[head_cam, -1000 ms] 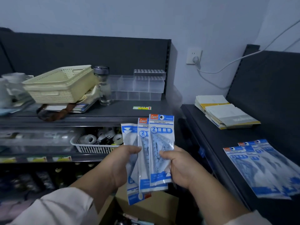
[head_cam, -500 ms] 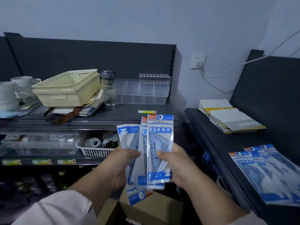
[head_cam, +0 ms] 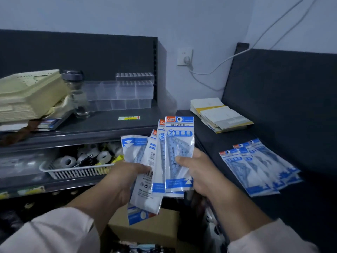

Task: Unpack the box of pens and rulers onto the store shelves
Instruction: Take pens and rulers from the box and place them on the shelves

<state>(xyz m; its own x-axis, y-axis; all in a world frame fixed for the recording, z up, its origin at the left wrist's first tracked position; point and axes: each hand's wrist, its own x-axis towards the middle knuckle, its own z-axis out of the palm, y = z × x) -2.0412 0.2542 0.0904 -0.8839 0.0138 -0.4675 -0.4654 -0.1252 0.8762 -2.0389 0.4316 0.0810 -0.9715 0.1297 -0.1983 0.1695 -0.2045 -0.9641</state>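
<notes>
A dim stockroom corner of dark grey metal shelves (head_cam: 228, 139) frames the work. Nearest, the open brown cardboard box (head_cam: 145, 232) sits below the hands. Above it, the left hand (head_cam: 125, 181) pinches the rear sleeves of a fan of blue-and-white plastic ruler packets (head_cam: 179, 152) under its thumb, while the right hand (head_cam: 202, 172) grips the front one. Further right, matching packets (head_cam: 255, 170) already lie overlapped on the shelf, with a stack of yellow and white paper pads (head_cam: 222, 115) beyond. The slick sleeves are loosely splayed, so one could probably slip from the left thumb and drop back into the box. Compared with half a second ago, the fan is wider and a printed back now shows.
</notes>
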